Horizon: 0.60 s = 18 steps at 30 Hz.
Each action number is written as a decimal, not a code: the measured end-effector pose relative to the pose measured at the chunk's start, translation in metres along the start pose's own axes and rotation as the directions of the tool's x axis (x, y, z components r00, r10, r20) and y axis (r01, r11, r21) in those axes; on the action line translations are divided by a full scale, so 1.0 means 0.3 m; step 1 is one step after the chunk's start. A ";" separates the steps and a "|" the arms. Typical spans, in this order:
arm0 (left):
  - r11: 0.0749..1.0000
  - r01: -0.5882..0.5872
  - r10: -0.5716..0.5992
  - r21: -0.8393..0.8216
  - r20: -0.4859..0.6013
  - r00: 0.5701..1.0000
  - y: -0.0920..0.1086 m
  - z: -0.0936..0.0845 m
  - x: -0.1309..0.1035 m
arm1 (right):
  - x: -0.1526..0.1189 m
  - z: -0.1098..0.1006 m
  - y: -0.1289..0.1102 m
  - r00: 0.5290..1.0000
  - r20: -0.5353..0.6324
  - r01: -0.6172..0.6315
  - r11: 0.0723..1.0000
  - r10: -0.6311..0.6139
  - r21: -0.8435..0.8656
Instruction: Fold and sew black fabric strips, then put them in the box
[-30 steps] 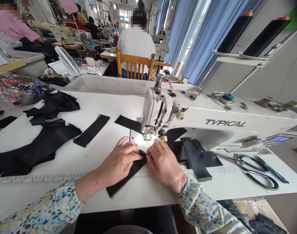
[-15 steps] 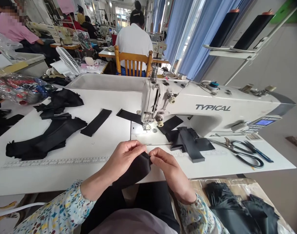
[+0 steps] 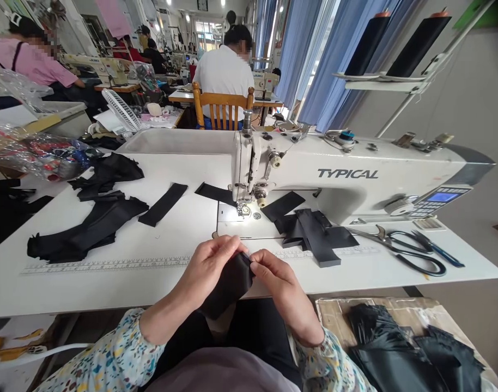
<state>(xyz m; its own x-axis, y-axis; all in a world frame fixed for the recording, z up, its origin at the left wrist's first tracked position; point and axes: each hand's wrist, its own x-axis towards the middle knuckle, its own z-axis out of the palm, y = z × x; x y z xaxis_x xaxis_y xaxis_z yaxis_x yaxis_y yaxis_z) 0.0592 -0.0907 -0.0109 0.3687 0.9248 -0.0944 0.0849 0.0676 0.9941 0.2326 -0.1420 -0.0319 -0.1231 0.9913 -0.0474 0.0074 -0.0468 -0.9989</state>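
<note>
Lifted off the table, both hands' fingers pinch limp black fabric strip.

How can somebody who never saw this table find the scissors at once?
Start at the white sewing machine. Below its control panel, at the table's right end, lie the scissors. They are the only metal tool there, with black loop handles; the things around them are black cloth pieces.
</note>
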 end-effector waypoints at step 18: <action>0.998 0.010 -0.014 0.059 0.067 0.998 -0.010 -0.047 -0.046 | -0.001 0.018 -0.035 0.999 0.046 -0.018 0.994 0.024 -0.111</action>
<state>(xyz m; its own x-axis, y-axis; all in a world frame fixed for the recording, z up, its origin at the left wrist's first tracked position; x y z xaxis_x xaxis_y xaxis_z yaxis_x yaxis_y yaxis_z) 0.0408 -0.0984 -0.0118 0.4286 0.8966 -0.1115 0.1429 0.0546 0.9882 0.2273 -0.1423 -0.0214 -0.1682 0.9832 -0.0709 0.1194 -0.0511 -0.9915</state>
